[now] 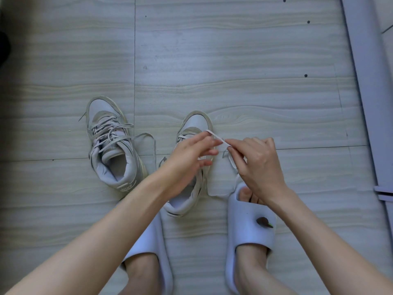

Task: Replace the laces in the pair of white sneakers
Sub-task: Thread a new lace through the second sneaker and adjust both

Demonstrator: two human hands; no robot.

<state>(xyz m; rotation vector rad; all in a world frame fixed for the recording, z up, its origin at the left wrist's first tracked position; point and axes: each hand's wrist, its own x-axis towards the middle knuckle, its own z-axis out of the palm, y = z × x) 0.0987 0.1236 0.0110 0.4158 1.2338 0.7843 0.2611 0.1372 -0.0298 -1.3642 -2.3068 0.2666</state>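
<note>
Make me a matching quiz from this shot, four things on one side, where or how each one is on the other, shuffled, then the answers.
Things:
1. left sneaker
2. right sneaker
3. lace end
4. slipper with dark charm

States:
A. pinched between the left hand and the right hand
B. worn on a foot
C. stands alone, loosely laced, untouched
D. partly hidden under the left hand

Pairs: 1-C, 2-D, 3-A, 4-B
</note>
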